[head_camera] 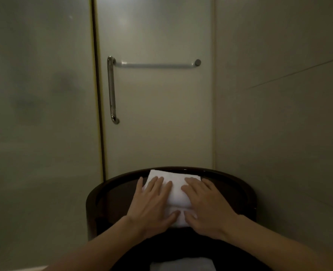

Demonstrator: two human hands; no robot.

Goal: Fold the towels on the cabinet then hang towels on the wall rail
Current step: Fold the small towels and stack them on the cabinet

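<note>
The person stands right up against a dark, round-fronted cabinet [103, 194] with a raised glossy rim, both bare forearms reaching forward over it. On its top lies 1 white towel [178, 192], folded into a narrow rectangle that runs from the near edge back toward the far rim. The left hand [154, 202] lies flat on the towel's left side, fingers straight and slightly spread, thumb stretched along the near end. The right hand [204, 204] mirrors it on the right side, palm down, fingers straight, gripping nothing. The 2 thumbs nearly meet at the towel's near end.

Down at the bottom edge of the view, below the arms, a 2nd pale towel [181, 266] shows in part; where it rests I cannot tell.

Behind the cabinet stands a pale door [157, 133]. A horizontal rail [156, 65] crosses it, bare, and a vertical metal handle [112, 90] hangs at the rail's left end. A frosted panel [40, 94] fills the left, a plain wall [279, 124] the right.
</note>
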